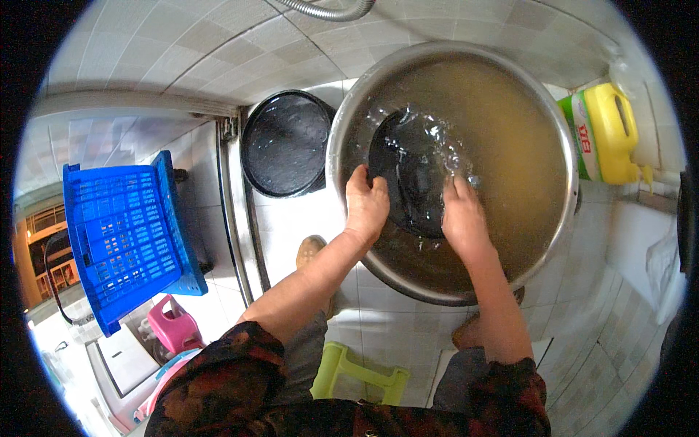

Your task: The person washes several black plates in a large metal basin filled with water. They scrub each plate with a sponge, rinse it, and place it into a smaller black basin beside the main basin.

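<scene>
A wide metal basin of cloudy brown water stands before me. A round black pan is partly in the water at the basin's left side, its surface wet and glinting. My left hand grips the pan's left edge, thumb and fingers around the rim. At the pan's right side is my right hand, its fingers at the water and blurred; whether they hold the pan or something small cannot be told. Left of the basin, on the floor, sits another wet round black pan, perhaps the top of a stack.
A yellow plastic jug with writing stands right of the basin. At left are a blue slatted plastic basket and a pink jug. A green plastic stool is beneath me. A metal hose hangs by the tiled wall.
</scene>
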`<action>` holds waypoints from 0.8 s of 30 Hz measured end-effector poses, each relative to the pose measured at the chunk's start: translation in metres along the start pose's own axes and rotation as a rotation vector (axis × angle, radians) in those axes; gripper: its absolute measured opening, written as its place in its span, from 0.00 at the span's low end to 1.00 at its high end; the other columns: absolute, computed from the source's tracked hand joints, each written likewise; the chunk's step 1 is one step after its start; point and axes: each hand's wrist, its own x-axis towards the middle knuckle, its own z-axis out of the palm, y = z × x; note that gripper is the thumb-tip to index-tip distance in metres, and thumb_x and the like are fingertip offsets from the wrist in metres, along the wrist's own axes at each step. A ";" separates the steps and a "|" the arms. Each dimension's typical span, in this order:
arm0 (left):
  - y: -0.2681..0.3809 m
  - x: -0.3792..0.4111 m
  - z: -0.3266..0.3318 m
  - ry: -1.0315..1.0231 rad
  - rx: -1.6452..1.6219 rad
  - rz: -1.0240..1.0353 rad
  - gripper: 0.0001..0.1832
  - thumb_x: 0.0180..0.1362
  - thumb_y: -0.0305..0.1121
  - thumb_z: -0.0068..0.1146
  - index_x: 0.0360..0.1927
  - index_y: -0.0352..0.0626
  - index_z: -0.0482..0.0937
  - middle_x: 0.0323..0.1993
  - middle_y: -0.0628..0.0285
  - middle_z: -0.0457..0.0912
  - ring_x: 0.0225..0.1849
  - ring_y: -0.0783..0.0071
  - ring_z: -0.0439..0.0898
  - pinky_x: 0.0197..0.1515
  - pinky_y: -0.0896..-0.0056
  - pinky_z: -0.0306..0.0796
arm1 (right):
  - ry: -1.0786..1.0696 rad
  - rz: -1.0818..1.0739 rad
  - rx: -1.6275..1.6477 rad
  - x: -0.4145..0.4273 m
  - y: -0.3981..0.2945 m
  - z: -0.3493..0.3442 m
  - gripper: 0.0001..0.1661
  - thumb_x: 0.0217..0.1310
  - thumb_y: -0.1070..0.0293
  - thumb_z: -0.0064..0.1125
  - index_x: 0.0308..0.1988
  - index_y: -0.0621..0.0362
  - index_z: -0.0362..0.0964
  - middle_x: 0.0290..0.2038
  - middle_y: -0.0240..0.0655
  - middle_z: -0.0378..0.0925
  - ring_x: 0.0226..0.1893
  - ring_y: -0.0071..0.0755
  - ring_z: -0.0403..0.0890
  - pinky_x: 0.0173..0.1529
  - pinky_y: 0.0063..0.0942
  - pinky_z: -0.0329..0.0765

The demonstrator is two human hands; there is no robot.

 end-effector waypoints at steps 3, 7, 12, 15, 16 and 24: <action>0.004 0.009 -0.012 -0.116 -0.134 -0.098 0.20 0.50 0.23 0.46 0.49 0.27 0.69 0.38 0.53 0.77 0.38 0.68 0.74 0.44 0.72 0.68 | 0.109 -0.150 0.003 -0.027 -0.019 0.010 0.23 0.52 0.81 0.45 0.51 0.71 0.66 0.54 0.54 0.67 0.51 0.54 0.71 0.58 0.41 0.68; 0.017 0.007 -0.017 -0.217 -0.190 -0.114 0.23 0.48 0.20 0.46 0.51 0.28 0.68 0.40 0.52 0.77 0.40 0.67 0.75 0.46 0.72 0.68 | 0.127 -0.293 0.215 -0.007 -0.048 -0.002 0.22 0.50 0.80 0.47 0.49 0.71 0.68 0.54 0.51 0.65 0.54 0.52 0.68 0.59 0.40 0.65; 0.015 0.004 -0.021 -0.268 -0.007 0.009 0.24 0.46 0.20 0.45 0.52 0.28 0.68 0.42 0.51 0.77 0.44 0.66 0.76 0.49 0.71 0.68 | 0.203 -0.329 0.140 0.061 -0.052 -0.001 0.21 0.54 0.78 0.45 0.50 0.69 0.66 0.55 0.48 0.64 0.54 0.50 0.68 0.59 0.40 0.66; 0.015 0.001 -0.017 -0.273 -0.049 0.043 0.25 0.47 0.20 0.43 0.53 0.29 0.67 0.43 0.54 0.77 0.44 0.69 0.74 0.50 0.73 0.67 | 0.148 -0.185 0.025 0.098 -0.029 0.008 0.20 0.58 0.75 0.41 0.52 0.65 0.66 0.56 0.48 0.64 0.54 0.50 0.69 0.59 0.40 0.67; 0.017 0.001 -0.016 -0.264 -0.077 0.055 0.24 0.48 0.20 0.43 0.53 0.30 0.67 0.43 0.56 0.76 0.44 0.70 0.73 0.49 0.73 0.67 | 0.048 -0.092 0.081 0.102 -0.026 -0.001 0.21 0.59 0.75 0.41 0.53 0.64 0.65 0.57 0.48 0.63 0.55 0.50 0.69 0.60 0.40 0.67; 0.005 0.007 -0.010 -0.211 -0.273 -0.024 0.26 0.49 0.19 0.41 0.56 0.30 0.66 0.48 0.56 0.75 0.49 0.69 0.72 0.55 0.73 0.64 | -0.114 0.166 -0.011 0.069 0.012 -0.012 0.18 0.59 0.79 0.40 0.50 0.69 0.63 0.54 0.56 0.63 0.49 0.57 0.73 0.52 0.44 0.72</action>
